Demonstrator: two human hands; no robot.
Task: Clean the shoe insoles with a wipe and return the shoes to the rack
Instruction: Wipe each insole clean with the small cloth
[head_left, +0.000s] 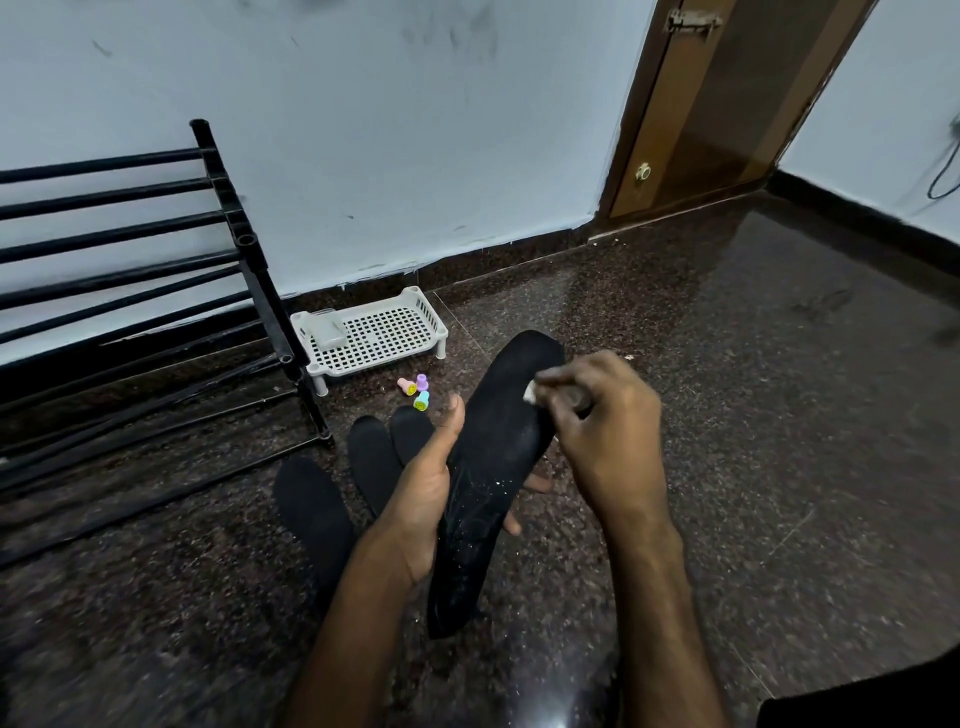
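My left hand (423, 483) grips a long black insole (493, 457) from its left side, thumb up along the edge and fingertips showing under the right edge. White specks dot the insole's lower half. My right hand (602, 415) pinches a small white wipe (530, 393) and presses it on the insole's upper part. Three more black insoles lie on the dark floor to the left: one (311, 514) nearest me and two side by side (379, 457). The black shoe rack (156, 291) stands at the left against the wall. No shoes are in view.
A white perforated plastic tray (379, 332) with a small clear box (327, 330) sits by the wall next to the rack. Three small coloured toy stampers (418, 391) lie on the floor in front of it. A brown door (696, 104) is at the back right.
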